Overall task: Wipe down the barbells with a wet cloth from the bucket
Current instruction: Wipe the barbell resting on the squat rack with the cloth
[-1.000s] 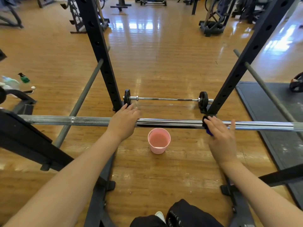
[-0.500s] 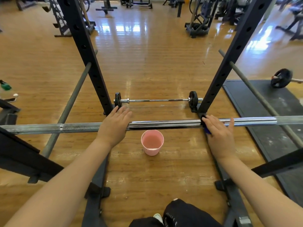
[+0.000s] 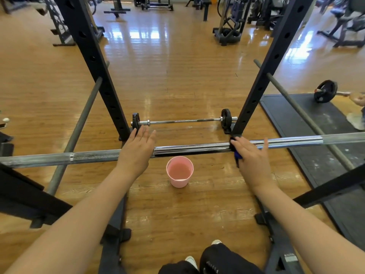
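Head view: the racked barbell (image 3: 197,148) runs across the power rack (image 3: 92,62), above a pink bucket (image 3: 179,172) on the wooden floor (image 3: 177,76). The left hand (image 3: 136,153) rests flat on the bar, fingers straight; the right hand (image 3: 251,157) presses a blue cloth (image 3: 237,154) against it. A smaller barbell (image 3: 183,121) lies beyond

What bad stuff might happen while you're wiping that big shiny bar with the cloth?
1. The pink bucket sits on the wooden floor right under the barbell, near the person's foot. A kick might spill it.
2. The left hand lies flat on the bar with straight fingers, not gripping, so the bar might roll.
3. The right hand presses the blue cloth close to the rack upright; fingers could bump it.
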Demonstrator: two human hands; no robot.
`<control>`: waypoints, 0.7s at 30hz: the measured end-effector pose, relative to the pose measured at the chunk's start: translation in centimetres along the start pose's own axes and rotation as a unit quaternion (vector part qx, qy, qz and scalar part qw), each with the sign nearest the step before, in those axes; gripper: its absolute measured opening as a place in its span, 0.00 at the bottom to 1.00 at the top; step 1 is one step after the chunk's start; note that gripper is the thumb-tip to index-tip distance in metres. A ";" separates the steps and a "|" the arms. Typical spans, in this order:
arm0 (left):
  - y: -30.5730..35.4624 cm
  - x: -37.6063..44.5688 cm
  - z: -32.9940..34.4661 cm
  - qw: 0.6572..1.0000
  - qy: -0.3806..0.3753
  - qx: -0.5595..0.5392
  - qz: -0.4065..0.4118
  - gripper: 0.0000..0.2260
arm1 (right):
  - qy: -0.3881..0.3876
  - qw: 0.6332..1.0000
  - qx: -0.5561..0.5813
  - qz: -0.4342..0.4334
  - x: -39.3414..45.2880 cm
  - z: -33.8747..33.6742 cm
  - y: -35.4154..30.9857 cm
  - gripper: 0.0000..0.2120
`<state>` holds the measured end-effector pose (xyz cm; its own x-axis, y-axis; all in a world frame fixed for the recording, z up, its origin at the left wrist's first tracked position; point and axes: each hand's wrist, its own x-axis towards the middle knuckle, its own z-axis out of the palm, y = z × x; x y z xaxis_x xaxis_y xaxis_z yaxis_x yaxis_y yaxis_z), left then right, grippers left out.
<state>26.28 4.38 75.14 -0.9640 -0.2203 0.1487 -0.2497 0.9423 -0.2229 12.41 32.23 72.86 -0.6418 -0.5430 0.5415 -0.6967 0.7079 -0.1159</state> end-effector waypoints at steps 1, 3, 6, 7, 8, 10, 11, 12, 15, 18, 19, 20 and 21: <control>-0.1 0.2 -0.3 0.999 -0.033 -0.002 -0.002 0.30 | 0.004 1.000 -0.001 0.017 0.0 -0.2 0.6 0.24; -0.3 0.7 -0.7 0.997 -0.073 -0.016 0.005 0.30 | 0.005 1.000 -0.002 0.022 0.4 0.0 0.6 0.23; -0.9 1.5 -1.3 0.987 -0.150 -0.045 0.030 0.34 | 0.017 0.998 0.022 -0.057 1.2 1.2 -2.3 0.23; -1.0 1.6 -1.4 0.984 -0.167 -0.050 0.035 0.35 | 0.015 0.995 0.034 -0.094 1.3 1.7 -3.4 0.25; -1.0 1.6 -1.5 0.983 -0.173 -0.055 0.035 0.36 | 0.007 0.992 0.040 -0.123 1.4 2.0 -4.2 0.27; -1.0 1.5 -1.6 0.983 -0.170 -0.061 0.027 0.37 | -0.009 0.989 0.037 -0.145 1.4 2.1 -4.2 0.31; -1.0 1.5 -1.6 0.984 -0.165 -0.059 0.027 0.37 | -0.006 0.990 0.032 -0.134 1.3 1.8 -3.3 0.31; -1.0 1.4 -1.6 0.985 -0.159 -0.056 0.028 0.37 | 0.002 0.993 0.026 -0.112 0.9 1.5 -2.1 0.31; -0.8 1.1 -1.4 0.989 -0.139 -0.053 0.016 0.37 | 0.027 0.999 0.020 -0.027 -0.1 0.7 1.1 0.26; -0.6 1.0 -1.3 0.990 -0.130 -0.057 0.001 0.37 | 0.045 0.998 0.027 -0.024 0.3 1.2 0.1 0.24; -0.5 1.0 -1.3 0.990 -0.127 -0.056 0.000 0.37 | 0.046 0.997 0.033 -0.044 0.6 1.7 -1.1 0.24; -0.5 1.0 -1.4 0.991 -0.124 -0.054 0.000 0.37 | 0.047 0.995 0.041 -0.073 0.8 2.3 -2.4 0.24; -0.6 1.0 -1.4 0.991 -0.123 -0.051 0.001 0.36 | 0.047 0.992 0.048 -0.103 1.1 2.8 -3.5 0.24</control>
<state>25.61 3.98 76.74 -0.9607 -0.2613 -0.0935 -0.2494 0.9607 -0.1219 13.31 27.91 71.55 -0.4527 -0.6243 0.6367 -0.8404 0.5373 -0.0707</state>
